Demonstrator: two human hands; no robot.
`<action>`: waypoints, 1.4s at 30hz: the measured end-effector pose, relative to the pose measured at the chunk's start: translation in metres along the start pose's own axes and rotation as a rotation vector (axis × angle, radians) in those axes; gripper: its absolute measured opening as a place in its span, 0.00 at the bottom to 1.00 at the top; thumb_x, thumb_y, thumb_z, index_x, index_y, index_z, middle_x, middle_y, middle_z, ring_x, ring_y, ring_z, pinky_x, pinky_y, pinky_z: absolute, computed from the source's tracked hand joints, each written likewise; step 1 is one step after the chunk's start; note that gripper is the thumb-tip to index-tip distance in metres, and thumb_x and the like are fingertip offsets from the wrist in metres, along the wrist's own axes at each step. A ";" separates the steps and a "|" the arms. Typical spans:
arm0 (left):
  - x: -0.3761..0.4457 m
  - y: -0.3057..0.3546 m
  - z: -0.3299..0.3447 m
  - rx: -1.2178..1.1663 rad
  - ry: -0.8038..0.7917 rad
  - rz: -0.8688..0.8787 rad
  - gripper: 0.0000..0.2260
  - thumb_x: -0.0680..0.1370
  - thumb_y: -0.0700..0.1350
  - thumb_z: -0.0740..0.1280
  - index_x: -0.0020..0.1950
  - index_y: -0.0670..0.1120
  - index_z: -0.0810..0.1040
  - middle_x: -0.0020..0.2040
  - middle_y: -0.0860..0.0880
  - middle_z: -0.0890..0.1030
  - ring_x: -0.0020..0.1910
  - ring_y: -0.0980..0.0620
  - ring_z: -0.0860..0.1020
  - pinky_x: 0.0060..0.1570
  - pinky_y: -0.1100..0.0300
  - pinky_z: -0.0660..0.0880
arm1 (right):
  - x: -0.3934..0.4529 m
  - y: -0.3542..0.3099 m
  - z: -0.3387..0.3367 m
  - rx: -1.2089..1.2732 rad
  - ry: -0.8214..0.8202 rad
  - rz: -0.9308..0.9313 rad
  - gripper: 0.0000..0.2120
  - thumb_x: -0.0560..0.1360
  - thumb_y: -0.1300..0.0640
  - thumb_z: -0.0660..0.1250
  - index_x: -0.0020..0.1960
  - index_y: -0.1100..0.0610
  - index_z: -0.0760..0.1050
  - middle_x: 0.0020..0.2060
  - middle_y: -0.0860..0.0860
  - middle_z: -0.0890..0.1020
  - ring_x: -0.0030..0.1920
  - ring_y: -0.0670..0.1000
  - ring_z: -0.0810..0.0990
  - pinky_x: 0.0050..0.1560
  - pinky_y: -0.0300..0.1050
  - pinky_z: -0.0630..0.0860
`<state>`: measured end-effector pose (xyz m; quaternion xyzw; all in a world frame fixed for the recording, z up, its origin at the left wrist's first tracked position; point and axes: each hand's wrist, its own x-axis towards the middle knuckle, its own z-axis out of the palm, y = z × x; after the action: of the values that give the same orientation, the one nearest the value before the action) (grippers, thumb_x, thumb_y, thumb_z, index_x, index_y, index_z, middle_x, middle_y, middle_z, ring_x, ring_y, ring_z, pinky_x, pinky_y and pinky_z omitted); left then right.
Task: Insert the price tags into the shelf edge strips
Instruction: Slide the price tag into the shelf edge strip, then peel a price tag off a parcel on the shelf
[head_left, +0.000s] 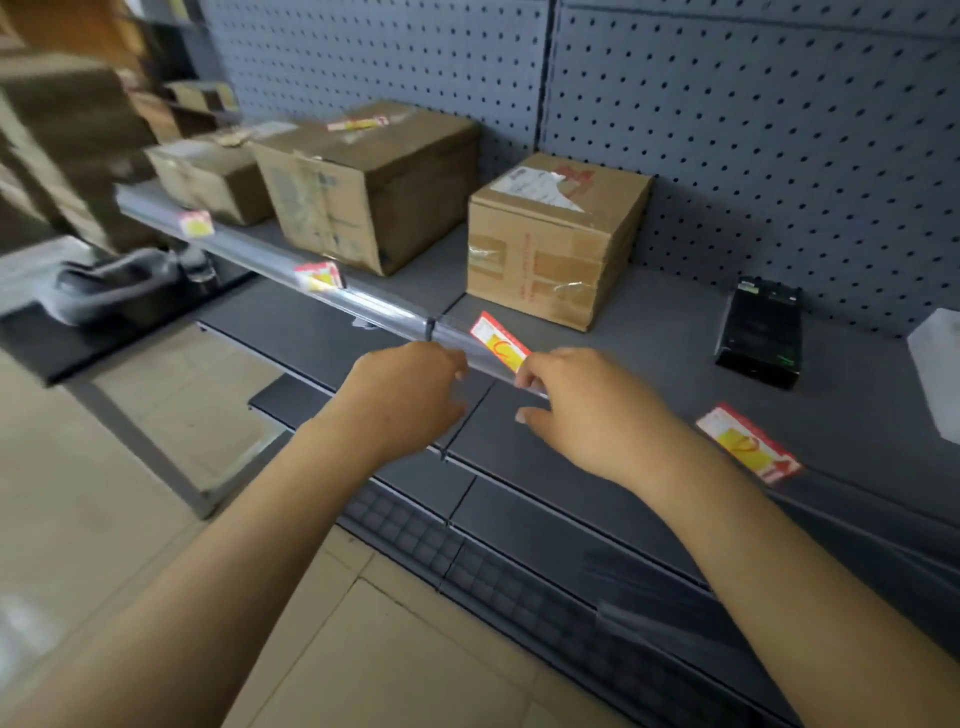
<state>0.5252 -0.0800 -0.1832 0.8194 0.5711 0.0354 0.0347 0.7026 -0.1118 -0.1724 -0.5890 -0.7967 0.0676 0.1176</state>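
While both bare forearms reach in from the near edge, the left hand (415, 395) hovers just below the clear shelf edge strip (363, 304), its fingers curled toward the strip; whether they actually grip it cannot be told through the blur. Just right of it, the right hand (576, 410) pinches the lower end of a red-and-yellow price tag (498, 343) between thumb and fingertips, the tag lying tilted against the strip. Farther right along the strip, a second price tag (748, 441) sits at the shelf's front edge. Left along the strip, two more tags (318, 275) and (196, 223) are seated in it. Behind the strip, on the grey shelf (649, 332), a taped cardboard box (550, 244) stands close to the held tag, a larger box (363, 187) stands to its left with another tag lying on top, and a small black box (759, 332) lies to the right. Beyond them rises the grey pegboard back panel (753, 130).
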 end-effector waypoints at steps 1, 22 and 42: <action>-0.005 -0.018 -0.003 -0.004 0.001 -0.031 0.16 0.75 0.53 0.65 0.62 0.54 0.72 0.60 0.52 0.78 0.58 0.47 0.77 0.53 0.52 0.73 | 0.009 -0.015 0.008 0.043 -0.039 -0.023 0.13 0.74 0.50 0.67 0.58 0.51 0.74 0.55 0.52 0.79 0.55 0.56 0.77 0.51 0.49 0.74; -0.055 -0.329 -0.040 0.033 -0.084 -0.328 0.15 0.75 0.53 0.64 0.61 0.51 0.73 0.57 0.51 0.77 0.55 0.47 0.77 0.49 0.54 0.74 | 0.216 -0.249 0.105 0.093 -0.221 -0.243 0.11 0.75 0.46 0.65 0.56 0.47 0.73 0.52 0.47 0.80 0.49 0.50 0.78 0.43 0.41 0.69; 0.146 -0.497 -0.089 0.007 -0.005 -0.121 0.16 0.76 0.54 0.65 0.62 0.54 0.73 0.61 0.52 0.78 0.55 0.51 0.78 0.50 0.58 0.75 | 0.442 -0.286 0.108 0.139 -0.146 -0.052 0.11 0.73 0.44 0.66 0.54 0.45 0.73 0.51 0.45 0.80 0.49 0.50 0.78 0.45 0.43 0.73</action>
<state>0.1025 0.2302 -0.1401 0.7836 0.6196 0.0293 0.0355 0.2865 0.2285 -0.1581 -0.5521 -0.8115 0.1625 0.1013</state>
